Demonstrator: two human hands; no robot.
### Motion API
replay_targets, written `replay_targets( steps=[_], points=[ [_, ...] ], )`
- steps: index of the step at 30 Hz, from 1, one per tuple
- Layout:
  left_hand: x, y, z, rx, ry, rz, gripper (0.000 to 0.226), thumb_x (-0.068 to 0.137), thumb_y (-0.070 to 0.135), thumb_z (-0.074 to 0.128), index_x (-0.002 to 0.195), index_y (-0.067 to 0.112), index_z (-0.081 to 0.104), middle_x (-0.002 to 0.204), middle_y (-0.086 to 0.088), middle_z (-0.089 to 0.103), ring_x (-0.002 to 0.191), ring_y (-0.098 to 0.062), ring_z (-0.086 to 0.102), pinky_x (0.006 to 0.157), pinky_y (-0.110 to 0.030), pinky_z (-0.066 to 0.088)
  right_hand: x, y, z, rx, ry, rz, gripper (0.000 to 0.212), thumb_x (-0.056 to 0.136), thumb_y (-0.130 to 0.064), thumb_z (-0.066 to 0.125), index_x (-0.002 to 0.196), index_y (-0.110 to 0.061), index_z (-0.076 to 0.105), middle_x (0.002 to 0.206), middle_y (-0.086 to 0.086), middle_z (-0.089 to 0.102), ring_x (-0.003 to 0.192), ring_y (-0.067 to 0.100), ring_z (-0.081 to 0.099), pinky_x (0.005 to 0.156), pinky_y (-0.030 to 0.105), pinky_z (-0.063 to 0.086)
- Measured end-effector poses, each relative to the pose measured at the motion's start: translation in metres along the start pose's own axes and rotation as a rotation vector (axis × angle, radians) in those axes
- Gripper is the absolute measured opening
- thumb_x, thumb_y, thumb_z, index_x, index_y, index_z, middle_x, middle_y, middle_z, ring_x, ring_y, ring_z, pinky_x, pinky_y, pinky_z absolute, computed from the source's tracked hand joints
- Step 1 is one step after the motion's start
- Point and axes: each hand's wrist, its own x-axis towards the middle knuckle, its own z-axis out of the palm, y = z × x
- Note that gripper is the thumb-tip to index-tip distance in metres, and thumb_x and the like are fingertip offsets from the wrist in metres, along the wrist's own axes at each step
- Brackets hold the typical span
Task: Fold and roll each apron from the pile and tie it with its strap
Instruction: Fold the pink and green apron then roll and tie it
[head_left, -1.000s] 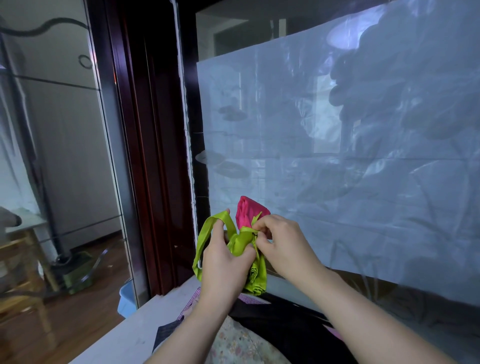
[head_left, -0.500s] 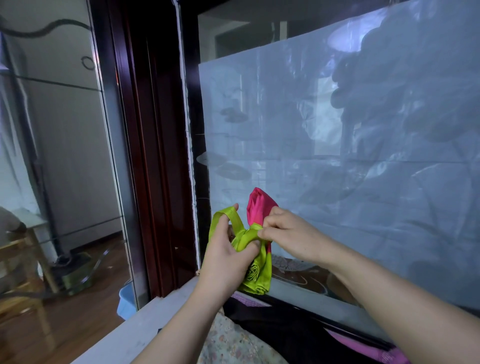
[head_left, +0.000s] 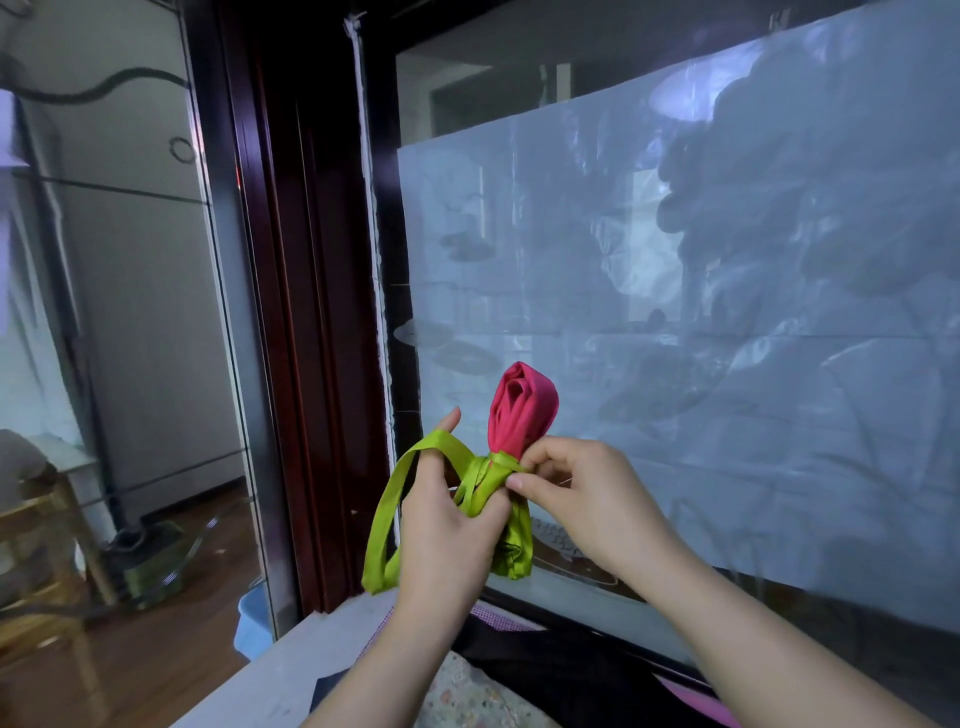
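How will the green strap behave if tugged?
Probably floppy: the green strap droops in a slack loop from the left hand. Its sheen suggests slipperiness, so the wrap round the rolled apron may loosen.

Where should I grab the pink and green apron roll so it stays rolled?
Around its waist, where the green strap circles the apron roll. Come from the side: it stands upright, and that band is its narrowest part.

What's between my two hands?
The rolled apron, its green strap wound round it. In the head view the left hand holds the apron and the right hand pinches the strap.
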Motion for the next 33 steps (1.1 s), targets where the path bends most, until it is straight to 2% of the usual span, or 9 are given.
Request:
replay_targets(
  steps=[4, 6, 8, 10, 13, 17, 22, 27, 33],
  points=[
    [0.000, 0.002, -0.001, -0.134, -0.003, -0.092, 0.063, 0.083, 0.006, 0.069, 0.132, 0.034, 0.042, 0.091, -0.009, 0.066, 0.080, -0.007, 0.066, 0.072, -0.022, 0.053, 0.001, 0.002, -0.003, 0.234, -0.031, 0.055, 0.021, 0.082, -0.013, 0.071, 0.075, -0.032, 0.066, 0.063, -0.005, 0.068, 0.063, 0.005, 0.062, 0.076, 0.033, 0.052],
    [0.002, 0.005, -0.003, -0.318, -0.030, -0.202, 0.060, 0.085, -0.003, 0.065, 0.133, 0.026, 0.043, 0.098, -0.009, 0.069, 0.081, -0.004, 0.069, 0.066, -0.018, 0.053, 0.002, -0.001, -0.011, 0.306, -0.117, 0.038, 0.024, 0.084, -0.004, 0.067, 0.089, -0.028, 0.064, 0.059, -0.003, 0.065, 0.065, 0.009, 0.062, 0.078, 0.032, 0.051],
    [0.007, 0.007, -0.005, -0.505, -0.045, -0.311, 0.058, 0.086, -0.005, 0.062, 0.133, 0.024, 0.044, 0.094, -0.007, 0.072, 0.081, -0.014, 0.070, 0.071, -0.027, 0.055, 0.003, -0.001, -0.019, 0.387, -0.217, 0.055, 0.027, 0.084, 0.003, 0.063, 0.098, -0.018, 0.055, 0.056, -0.004, 0.057, 0.063, 0.011, 0.060, 0.076, 0.030, 0.049],
    [0.012, 0.008, -0.008, -0.650, -0.052, -0.383, 0.060, 0.082, -0.004, 0.063, 0.134, 0.021, 0.045, 0.084, -0.005, 0.072, 0.080, -0.021, 0.068, 0.083, -0.043, 0.052, 0.004, -0.002, -0.028, 0.491, -0.315, 0.102, 0.025, 0.077, 0.000, 0.062, 0.095, -0.012, 0.049, 0.059, -0.002, 0.051, 0.061, 0.013, 0.058, 0.074, 0.030, 0.049],
    [0.014, 0.011, -0.010, -0.707, -0.095, -0.420, 0.076, 0.065, 0.004, 0.073, 0.135, 0.019, 0.046, 0.085, -0.006, 0.070, 0.082, -0.027, 0.062, 0.086, -0.051, 0.045, 0.006, -0.007, -0.037, 0.564, -0.440, 0.177, 0.018, 0.079, 0.005, 0.058, 0.089, -0.009, 0.049, 0.060, 0.000, 0.048, 0.059, 0.017, 0.059, 0.066, 0.024, 0.050],
    [0.013, 0.010, -0.012, -0.692, -0.170, -0.407, 0.074, 0.067, 0.012, 0.071, 0.135, 0.024, 0.047, 0.096, -0.010, 0.069, 0.087, -0.030, 0.062, 0.084, -0.050, 0.046, 0.006, -0.007, -0.043, 0.469, -0.431, 0.191, 0.020, 0.088, 0.011, 0.050, 0.093, -0.007, 0.053, 0.054, -0.006, 0.055, 0.062, 0.018, 0.058, 0.069, 0.027, 0.051],
    [0.012, 0.008, -0.014, -0.685, -0.236, -0.376, 0.073, 0.069, 0.014, 0.068, 0.138, 0.023, 0.045, 0.107, -0.016, 0.066, 0.090, -0.033, 0.060, 0.081, -0.048, 0.047, 0.001, -0.005, -0.043, 0.453, -0.436, 0.239, 0.016, 0.071, -0.018, 0.065, 0.086, -0.012, 0.061, 0.068, -0.004, 0.060, 0.074, 0.014, 0.057, 0.072, 0.027, 0.051],
    [0.012, 0.006, -0.014, -0.706, -0.283, -0.365, 0.072, 0.070, 0.013, 0.068, 0.138, 0.021, 0.045, 0.113, -0.019, 0.066, 0.092, -0.029, 0.065, 0.080, -0.045, 0.053, -0.003, -0.009, -0.035, 0.114, -0.365, 0.046, 0.024, 0.092, -0.032, 0.057, 0.069, -0.028, 0.059, 0.062, -0.012, 0.051, 0.065, 0.007, 0.049, 0.070, 0.038, 0.049],
    [0.010, 0.009, -0.009, -0.680, -0.155, -0.345, 0.070, 0.071, 0.005, 0.070, 0.134, 0.021, 0.046, 0.087, -0.007, 0.073, 0.074, -0.022, 0.068, 0.080, -0.046, 0.049, -0.008, -0.010, -0.033, -0.150, -0.287, -0.095, 0.024, 0.096, -0.028, 0.052, 0.072, -0.025, 0.052, 0.061, -0.007, 0.046, 0.053, 0.003, 0.038, 0.054, 0.019, 0.032]
  ],
)
